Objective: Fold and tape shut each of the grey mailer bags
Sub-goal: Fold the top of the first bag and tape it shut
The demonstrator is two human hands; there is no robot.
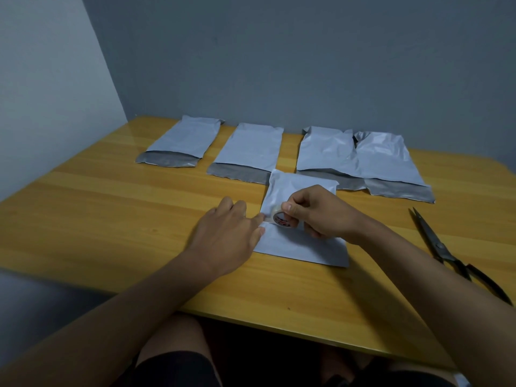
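the folded bag (301, 244) lies mid-desk, near the front edge, its flap seam under both hands. the right hand (321, 213) is closed around the tape roll (282, 217), held on the seam; the left hand (231, 227) lies flat, fingertips pinning what looks like the tape's start at the bag's left edge. if that pin slips, the tape could lift or wrinkle — or the flap spring open. four unfolded bags (251, 149) wait behind; scissors (438, 244) lie well to the right on the desk (111, 219), so cutting means one hand letting go.
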